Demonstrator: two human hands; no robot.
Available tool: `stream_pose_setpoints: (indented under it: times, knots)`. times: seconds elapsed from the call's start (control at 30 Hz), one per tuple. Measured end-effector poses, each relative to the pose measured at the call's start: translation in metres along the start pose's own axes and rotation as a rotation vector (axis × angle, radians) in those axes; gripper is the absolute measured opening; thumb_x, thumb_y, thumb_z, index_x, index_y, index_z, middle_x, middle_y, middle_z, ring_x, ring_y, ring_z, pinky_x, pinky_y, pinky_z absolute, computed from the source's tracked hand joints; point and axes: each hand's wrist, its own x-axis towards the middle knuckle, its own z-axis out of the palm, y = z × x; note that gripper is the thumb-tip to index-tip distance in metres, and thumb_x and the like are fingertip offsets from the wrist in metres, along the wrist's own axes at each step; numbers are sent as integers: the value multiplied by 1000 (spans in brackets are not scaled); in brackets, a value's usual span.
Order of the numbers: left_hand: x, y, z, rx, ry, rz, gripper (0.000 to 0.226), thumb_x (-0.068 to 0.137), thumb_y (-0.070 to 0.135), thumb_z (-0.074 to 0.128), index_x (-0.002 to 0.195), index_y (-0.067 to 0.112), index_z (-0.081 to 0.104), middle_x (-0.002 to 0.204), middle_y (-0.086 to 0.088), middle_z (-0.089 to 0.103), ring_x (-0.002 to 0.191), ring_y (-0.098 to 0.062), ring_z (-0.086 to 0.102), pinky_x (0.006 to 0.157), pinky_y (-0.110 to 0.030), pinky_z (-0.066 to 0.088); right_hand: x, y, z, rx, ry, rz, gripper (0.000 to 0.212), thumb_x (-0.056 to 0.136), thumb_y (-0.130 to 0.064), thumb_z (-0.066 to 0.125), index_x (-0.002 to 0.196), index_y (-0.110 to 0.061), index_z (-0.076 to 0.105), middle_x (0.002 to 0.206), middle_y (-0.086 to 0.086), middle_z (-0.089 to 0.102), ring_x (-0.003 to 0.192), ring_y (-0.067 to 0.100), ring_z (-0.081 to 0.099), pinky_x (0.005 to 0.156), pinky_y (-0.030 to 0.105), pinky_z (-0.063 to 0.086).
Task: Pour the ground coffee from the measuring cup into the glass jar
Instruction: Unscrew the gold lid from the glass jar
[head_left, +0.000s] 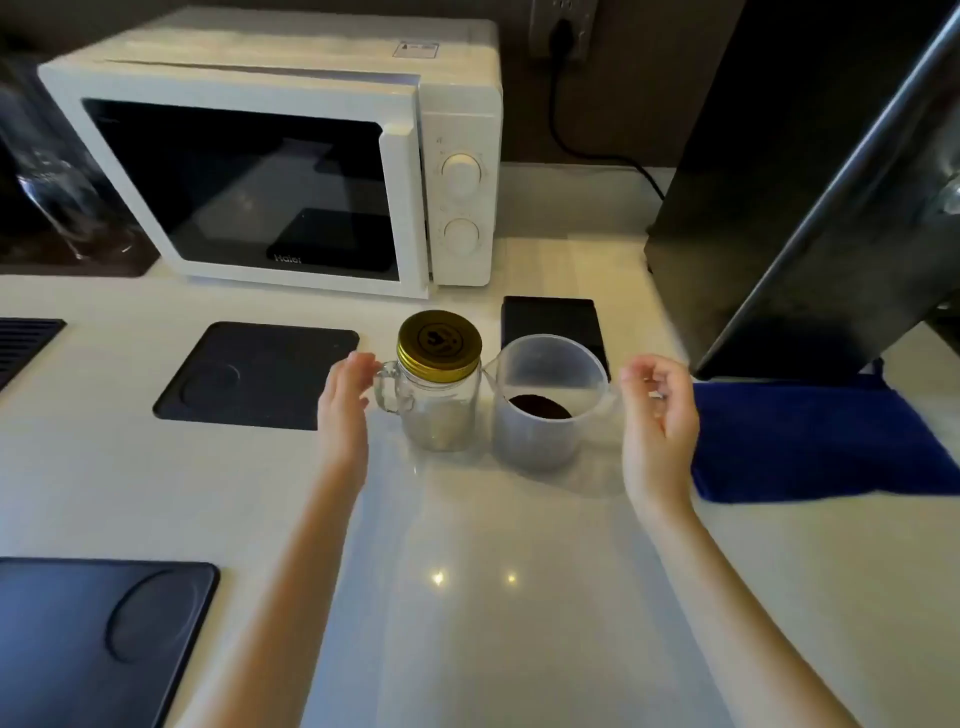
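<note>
A glass jar (439, 415) with a handle on its left side stands on the white counter, closed by a gold screw lid (439, 343). Right beside it stands a translucent plastic measuring cup (540, 441) with dark ground coffee (540, 406) at its bottom. My left hand (345, 400) is just left of the jar, fingertips at the handle, fingers apart and holding nothing. My right hand (657, 410) hovers at the cup's right side by its clear handle, fingers curled loosely and apart; I see nothing gripped in it.
A white microwave (291, 171) stands behind. Black mats lie at the left (249, 379), front left (93, 639) and behind the cup (550, 317). A blue cloth (810, 441) lies to the right, under a dark appliance (800, 208).
</note>
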Motion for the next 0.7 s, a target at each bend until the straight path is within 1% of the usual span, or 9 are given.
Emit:
stream_pose_setpoints:
  times: [0.07, 0.2, 0.27, 0.33, 0.43, 0.5, 0.53, 0.6, 0.7]
  knots:
    - [5, -1, 5, -89, -14, -117, 32, 93, 39, 39, 98, 16, 60, 115, -8, 58, 116, -25, 52, 103, -38, 37, 1, 1, 7, 74, 21, 161, 6, 92, -22, 53, 94, -21, 58, 94, -6, 60, 89, 9, 53, 74, 14, 43]
    - [12, -7, 15, -189, 3, -242, 49, 82, 44, 57, 117, 10, 59, 120, -10, 62, 113, -24, 56, 97, -36, 43, 4, 8, 17, 135, 56, 430, 30, 92, -21, 48, 62, -21, 51, 68, -1, 52, 71, 12, 49, 84, 33, 40]
    - [17, -6, 19, -211, 23, -229, 31, 81, 40, 60, 95, 13, 66, 94, -4, 65, 90, -16, 59, 80, -26, 46, 7, 11, 21, 134, 78, 500, 36, 90, -25, 49, 55, -20, 46, 66, 1, 49, 72, 15, 48, 86, 37, 40]
    - [19, -6, 25, -234, 30, -225, 20, 82, 35, 61, 72, 18, 64, 69, 3, 60, 69, -10, 52, 64, -22, 42, 9, 9, 25, 187, 96, 589, 36, 88, -33, 53, 54, -21, 49, 68, 4, 50, 77, 21, 50, 86, 38, 41]
    - [17, -6, 28, -293, 40, -230, 19, 82, 33, 62, 70, 19, 63, 49, 13, 63, 65, -8, 52, 58, -19, 41, 9, 8, 29, 263, 88, 659, 27, 83, -41, 60, 63, -24, 64, 80, 15, 55, 96, 36, 57, 96, 44, 42]
    - [16, -4, 28, -313, 44, -254, 19, 82, 31, 62, 70, 18, 62, 52, 11, 63, 64, -8, 51, 55, -17, 40, 9, 8, 31, 284, 95, 657, 24, 81, -39, 63, 71, -18, 68, 89, 29, 55, 103, 39, 54, 99, 47, 41]
    - [14, -2, 28, -310, 48, -265, 19, 82, 30, 62, 69, 17, 61, 56, 9, 63, 65, -8, 52, 56, -18, 40, 8, 9, 32, 279, 98, 659, 23, 81, -37, 64, 69, -18, 68, 87, 30, 55, 96, 39, 57, 97, 45, 42]
    - [11, -1, 27, -308, 42, -265, 20, 83, 26, 61, 65, 16, 61, 51, 10, 62, 65, -9, 53, 59, -20, 42, 9, 9, 31, 281, 85, 660, 27, 81, -33, 64, 56, -23, 65, 74, 14, 53, 81, 27, 54, 85, 39, 47]
    - [3, -1, 23, -296, 26, -223, 22, 84, 22, 60, 63, 17, 61, 41, 14, 59, 63, -8, 53, 55, -17, 43, 9, 7, 26, 290, 57, 656, 28, 82, -26, 61, 54, -23, 55, 63, 3, 44, 67, 17, 42, 64, 30, 38]
